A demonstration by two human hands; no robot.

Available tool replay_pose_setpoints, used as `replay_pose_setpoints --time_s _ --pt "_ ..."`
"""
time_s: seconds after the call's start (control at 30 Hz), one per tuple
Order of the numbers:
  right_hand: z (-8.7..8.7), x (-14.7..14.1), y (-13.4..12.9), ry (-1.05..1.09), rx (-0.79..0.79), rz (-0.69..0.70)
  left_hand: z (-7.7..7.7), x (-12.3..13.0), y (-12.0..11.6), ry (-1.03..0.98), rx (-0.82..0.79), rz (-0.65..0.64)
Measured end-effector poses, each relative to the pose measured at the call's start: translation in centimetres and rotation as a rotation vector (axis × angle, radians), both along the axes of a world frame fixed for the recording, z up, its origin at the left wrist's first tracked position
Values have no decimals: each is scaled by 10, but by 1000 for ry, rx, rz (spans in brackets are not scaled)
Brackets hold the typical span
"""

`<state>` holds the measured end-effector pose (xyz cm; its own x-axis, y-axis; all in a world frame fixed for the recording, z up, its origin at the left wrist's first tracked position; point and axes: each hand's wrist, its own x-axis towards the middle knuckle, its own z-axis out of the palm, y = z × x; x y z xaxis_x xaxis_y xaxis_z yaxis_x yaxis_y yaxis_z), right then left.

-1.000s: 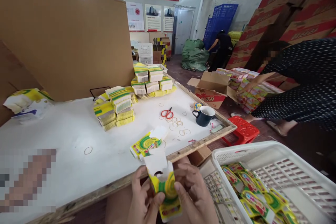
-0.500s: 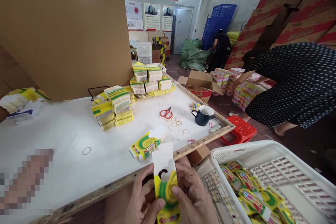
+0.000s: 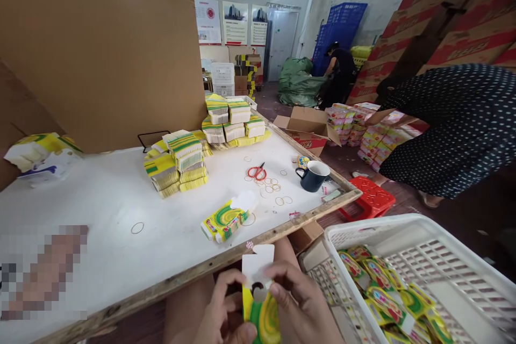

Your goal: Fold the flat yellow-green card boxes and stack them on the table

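Note:
A yellow and green carton with a raised white flap is held between both hands at the bottom centre, in front of the table edge. My left hand grips its left side, thumb on the front. My right hand has its fingers round the upper right side, by the white flap and the round cut-out. Just beyond, two similar cartons with open white flaps lie on the white table. Stacks of flat cartons stand farther back.
A white basket of cartons is at right. On the table are red scissors, rubber bands and a dark mug. A person bends beside a red stool; another is farther back.
The held carton has moved slightly down and right, nearer the body. My right fingers have shifted up to its flap. The person in the dotted garment has moved a little.

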<state>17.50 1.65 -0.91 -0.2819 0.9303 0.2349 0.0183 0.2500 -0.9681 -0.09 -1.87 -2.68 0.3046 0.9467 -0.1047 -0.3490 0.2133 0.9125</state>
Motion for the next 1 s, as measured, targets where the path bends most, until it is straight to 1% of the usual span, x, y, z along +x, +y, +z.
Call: replay_pose_setpoints --time_s 0.07,0.1,0.17,0.23,0.27,0.33,0.4,0.43,0.5,0.6,0.73,0.8,0.93,1.0 --pt "1 -1 1 47 6 -69 5 1 0 8 4 40" --pt "3 0 1 40 26 -71 7 0 1 26 21 52" --pt "5 3 2 -18 86 -42 11 -2 4 91 62 54" --pt "7 8 2 -83 104 -20 12 -6 6 189 86 65" --pt "7 9 2 -119 74 -16 13 -7 8 231 94 85" --pt "5 10 1 -193 -50 4 13 -7 8 281 106 110" --pt "1 6 2 -255 -166 19 14 -6 8 312 119 78" --pt "0 3 2 -282 -195 10 15 -5 8 332 133 48" --pt "-3 -2 2 -333 -201 -36 14 -4 7 369 161 7" --pt "-9 -9 1 -364 -166 -91 9 -4 9 332 152 14" --pt "-17 -12 -3 -333 -157 -72 3 -6 12 277 126 23" --pt "-18 -11 -4 -364 -163 -73 5 -6 13 290 101 18" --pt "-13 -8 0 -434 -156 -132 12 -1 15 336 27 14" --pt "-12 -8 1 -466 -151 -161 13 2 15 325 3 17"
